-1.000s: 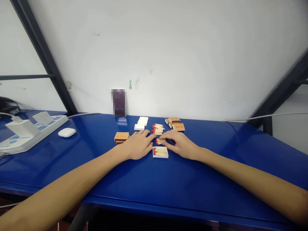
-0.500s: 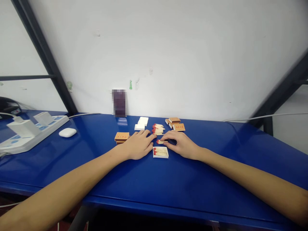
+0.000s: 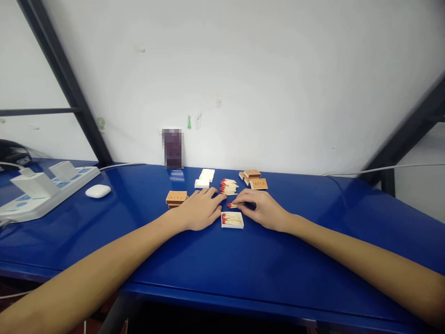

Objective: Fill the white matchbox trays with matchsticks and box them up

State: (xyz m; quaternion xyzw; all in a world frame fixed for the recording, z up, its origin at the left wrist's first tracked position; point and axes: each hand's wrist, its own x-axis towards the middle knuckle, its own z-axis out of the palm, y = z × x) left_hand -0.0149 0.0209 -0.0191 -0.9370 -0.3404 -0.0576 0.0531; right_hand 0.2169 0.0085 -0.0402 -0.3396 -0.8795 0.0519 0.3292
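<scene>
My right hand (image 3: 264,208) pinches a small bunch of red-tipped matches (image 3: 233,205) just above an open white matchbox tray (image 3: 232,220) that holds several matches. My left hand (image 3: 200,209) lies on the blue table (image 3: 222,260) to the left of the tray, fingers stretched out toward the bunch, holding nothing. A loose pile of matches (image 3: 228,186) lies just beyond both hands.
Orange matchboxes (image 3: 175,197) lie left of my left hand and more orange matchboxes (image 3: 254,179) behind the pile. White trays (image 3: 205,178) sit near the wall. A white mouse (image 3: 98,191) and a power strip (image 3: 41,190) are at far left.
My right hand has closed tighter on the small bunch of matches and lifted it slightly off the table. My left hand has stayed in place.
</scene>
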